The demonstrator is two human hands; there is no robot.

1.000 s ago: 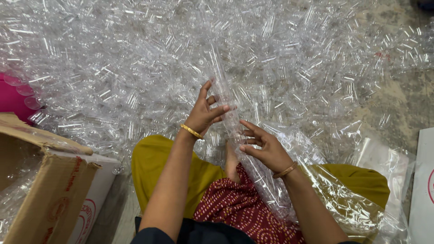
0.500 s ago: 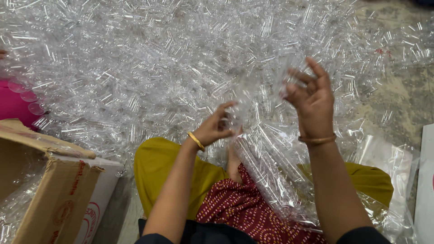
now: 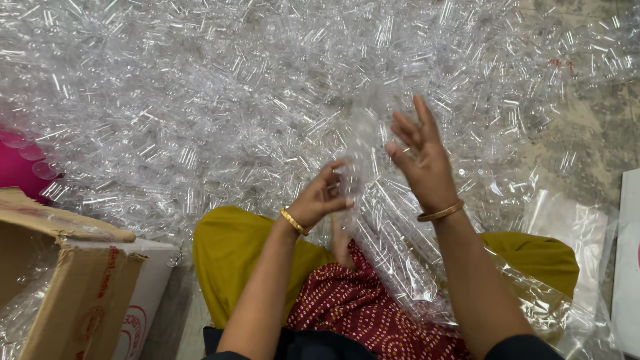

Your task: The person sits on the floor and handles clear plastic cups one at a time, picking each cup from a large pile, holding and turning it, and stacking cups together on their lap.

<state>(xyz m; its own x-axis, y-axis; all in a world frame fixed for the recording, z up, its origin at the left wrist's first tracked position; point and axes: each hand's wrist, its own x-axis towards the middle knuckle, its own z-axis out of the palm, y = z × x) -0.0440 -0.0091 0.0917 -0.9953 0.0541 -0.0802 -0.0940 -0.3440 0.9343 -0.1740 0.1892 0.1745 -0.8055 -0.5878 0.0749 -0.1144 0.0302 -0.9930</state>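
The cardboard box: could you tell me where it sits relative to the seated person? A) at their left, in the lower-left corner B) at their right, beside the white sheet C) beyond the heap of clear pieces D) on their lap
A: the cardboard box stands open in the lower-left corner, beside the person's left knee.

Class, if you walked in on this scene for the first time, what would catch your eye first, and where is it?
The huge spread of clear plastic tubes covering the floor fills the upper picture. At centre, the left hand pinches a clear plastic bag packed with tubes, lying across the lap, while the right hand is raised open beside its top. An open cardboard box sits lower left.
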